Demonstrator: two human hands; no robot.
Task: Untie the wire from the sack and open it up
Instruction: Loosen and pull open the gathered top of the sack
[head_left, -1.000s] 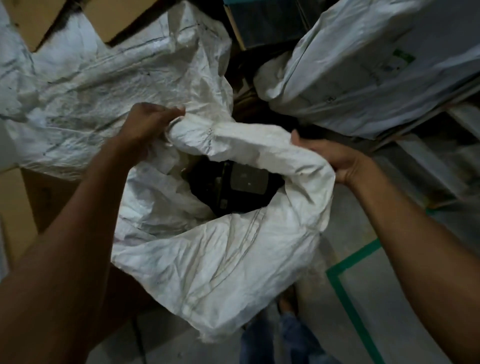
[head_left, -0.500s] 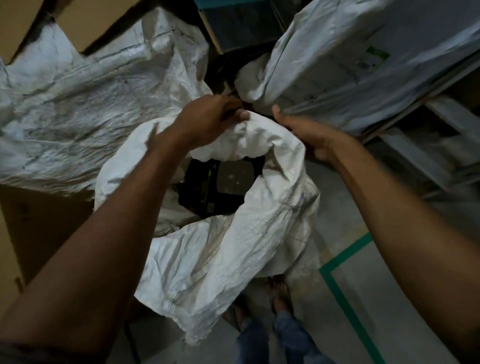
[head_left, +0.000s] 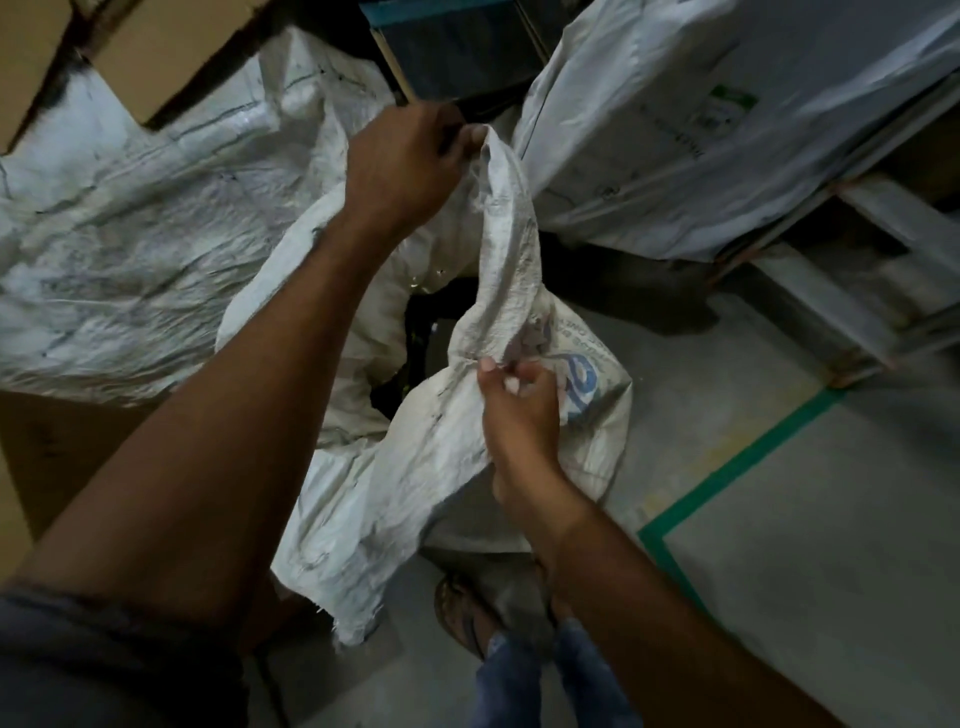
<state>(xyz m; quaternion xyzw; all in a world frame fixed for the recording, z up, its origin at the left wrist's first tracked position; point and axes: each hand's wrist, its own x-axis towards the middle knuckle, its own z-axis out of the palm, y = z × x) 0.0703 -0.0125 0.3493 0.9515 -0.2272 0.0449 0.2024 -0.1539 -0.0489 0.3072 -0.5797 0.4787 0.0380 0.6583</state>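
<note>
**Head view.** The woven sack stands on the concrete floor directly in front of us. It sits between a large crumpled sack on the left and a wrapped white bundle on the right.

- Left hand: fingers curled, pinching the far rim of the mouth and lifting it into a tall twisted strip.
- Right hand: fingers and thumb closed on a fold of the near wall, just beside a blue printed mark.

We read the two grips as deliberately opposed. One holds the rim up and the other draws the wall toward us, so that the mouth spreads. Between the hands a gap shows dark contents; we cannot tell what they are. No wire is visible anywhere on the neck, so we judge the untying done and the opening step in hand. The mouth is only partly spread.

**Materials.** The sack fabric is woven plastic: off-white, matte and heavily creased, with a frayed lower edge. It holds sharp folds rather than draping, so we expect it to sit where it is pushed. The neighbouring sack has a similar weave, with dark scuffs. Brown cardboard behind it looks flat and stiff. A green tape line on the floor turns a corner near our sandal.
</note>
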